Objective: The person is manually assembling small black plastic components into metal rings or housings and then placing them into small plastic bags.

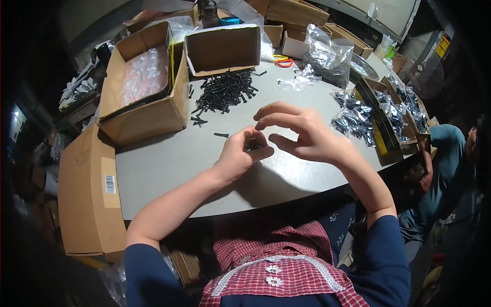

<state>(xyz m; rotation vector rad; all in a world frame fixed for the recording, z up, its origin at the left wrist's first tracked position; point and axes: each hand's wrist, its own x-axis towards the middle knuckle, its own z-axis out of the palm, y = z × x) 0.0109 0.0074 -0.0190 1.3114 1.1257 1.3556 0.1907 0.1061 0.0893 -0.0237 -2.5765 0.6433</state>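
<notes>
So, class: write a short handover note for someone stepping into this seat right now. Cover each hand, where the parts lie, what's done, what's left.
Left hand: fingers closed on small black parts.
Right hand: open, empty, fingers spread just beside the left.
Loose pile of black parts lies on the grey table before an open cardboard box; one stray part sits nearer.
Done: filled clear bags at right.
Left: the pile remains unbagged.

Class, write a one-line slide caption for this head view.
Left hand grips small black parts beside open right hand above a grey table.
</notes>
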